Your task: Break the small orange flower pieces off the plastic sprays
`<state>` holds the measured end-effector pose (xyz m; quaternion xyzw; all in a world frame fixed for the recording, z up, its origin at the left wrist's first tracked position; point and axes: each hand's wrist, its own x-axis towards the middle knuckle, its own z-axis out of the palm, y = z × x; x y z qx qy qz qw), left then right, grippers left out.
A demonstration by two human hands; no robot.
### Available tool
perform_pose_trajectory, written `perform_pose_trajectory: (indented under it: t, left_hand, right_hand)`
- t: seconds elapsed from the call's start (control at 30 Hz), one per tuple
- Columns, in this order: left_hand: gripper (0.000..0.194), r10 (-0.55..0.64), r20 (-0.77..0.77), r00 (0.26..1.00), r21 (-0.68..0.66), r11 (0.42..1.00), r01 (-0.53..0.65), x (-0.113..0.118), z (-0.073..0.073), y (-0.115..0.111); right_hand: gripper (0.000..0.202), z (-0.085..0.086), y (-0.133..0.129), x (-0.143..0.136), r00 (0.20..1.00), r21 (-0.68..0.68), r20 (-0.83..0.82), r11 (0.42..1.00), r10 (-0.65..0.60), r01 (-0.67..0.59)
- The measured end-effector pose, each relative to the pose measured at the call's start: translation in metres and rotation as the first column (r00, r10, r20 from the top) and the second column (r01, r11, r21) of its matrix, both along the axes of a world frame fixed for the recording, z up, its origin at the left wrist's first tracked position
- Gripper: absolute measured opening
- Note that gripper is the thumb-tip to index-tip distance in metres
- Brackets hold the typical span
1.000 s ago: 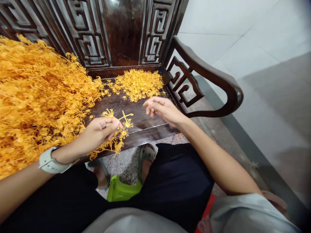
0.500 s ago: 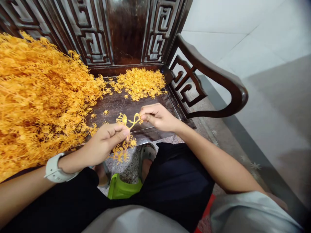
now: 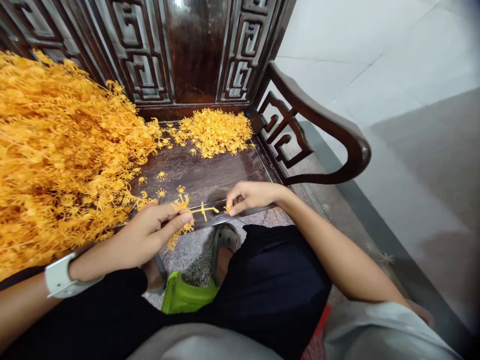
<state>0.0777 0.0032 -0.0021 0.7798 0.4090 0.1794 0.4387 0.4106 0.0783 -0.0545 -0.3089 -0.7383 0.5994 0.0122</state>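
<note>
My left hand (image 3: pixel 150 232) is closed on a yellow plastic flower stem (image 3: pixel 203 211), and its bare branched end points to the right. Some of its flower heads show above and below those fingers. Just beyond the stem's tip, my right hand (image 3: pixel 255 194) pinches a small yellow flower head (image 3: pixel 227 209), with a narrow gap between the two. To the left rises a large heap of yellow plastic flower stems (image 3: pixel 63 165). A smaller pile of loose flower heads (image 3: pixel 215 132) lies at the back of the seat.
The dark wooden bench seat (image 3: pixel 225 172) has a carved armrest (image 3: pixel 326 120) at the right. Several single flower heads are scattered by the large heap. Between my feet on the speckled floor is a green plastic object (image 3: pixel 185 295); a pale wall stands at the right.
The flower head in my right hand has come away from the stem. Both hands have moved lower, the left one slightly leftward, and the stem now points right instead of upward.
</note>
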Motion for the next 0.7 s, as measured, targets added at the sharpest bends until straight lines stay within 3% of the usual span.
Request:
perform_pose_trajectory:
  t: [0.03,0.07,0.13,0.17,0.2,0.23,0.3,0.37,0.5,0.7]
  left_hand:
    - [0.047,-0.002,-0.002,1.0,-0.01,1.0,0.002,0.0,0.001,0.002]
    - [0.047,-0.005,0.0,1.0,-0.022,1.0,0.005,0.0,0.001,0.003]
    - [0.048,-0.018,0.007,1.0,-0.055,0.998,0.018,0.001,0.002,0.005]
    - [0.048,-0.024,0.011,1.0,-0.071,0.997,0.025,0.002,0.001,0.006]
    - [0.049,-0.029,0.015,0.999,-0.082,0.996,0.03,0.004,0.0,0.007]
    - [0.05,-0.034,0.018,0.999,-0.091,0.995,0.035,0.005,-0.001,0.008]
    - [0.052,-0.042,0.023,0.999,-0.102,0.994,0.045,0.008,-0.004,0.009]
    - [0.052,-0.058,0.024,0.998,-0.108,0.992,0.06,0.01,-0.005,0.01]
    - [0.052,-0.08,0.022,0.997,-0.117,0.99,0.082,0.009,-0.007,0.013]
    - [0.05,-0.159,0.04,0.986,-0.213,0.963,0.164,0.01,-0.016,0.015]
  right_hand:
    - [0.033,0.008,0.0,-0.004,0.979,0.02,-0.116,0.985,-0.165,0.169]
    - [0.036,0.017,0.001,-0.007,0.897,0.017,-0.257,0.926,-0.36,0.376]
    - [0.046,0.034,0.006,-0.011,0.575,-0.105,-0.483,0.695,-0.661,0.711]
    - [0.049,0.04,0.007,-0.013,0.422,-0.196,-0.524,0.587,-0.74,0.786]
    - [0.05,0.044,0.009,-0.015,0.328,-0.275,-0.52,0.518,-0.789,0.81]
    - [0.048,0.046,0.009,-0.017,0.295,-0.328,-0.491,0.487,-0.82,0.81]
    - [0.041,0.043,0.007,-0.023,0.347,-0.346,-0.423,0.503,-0.837,0.792]
    - [0.033,0.038,0.003,-0.027,0.466,-0.276,-0.387,0.582,-0.796,0.764]
    - [0.028,0.037,-0.005,-0.033,0.654,-0.103,-0.389,0.736,-0.649,0.669]
    - [0.036,0.051,-0.03,-0.053,0.83,0.03,-0.415,0.906,-0.374,0.423]
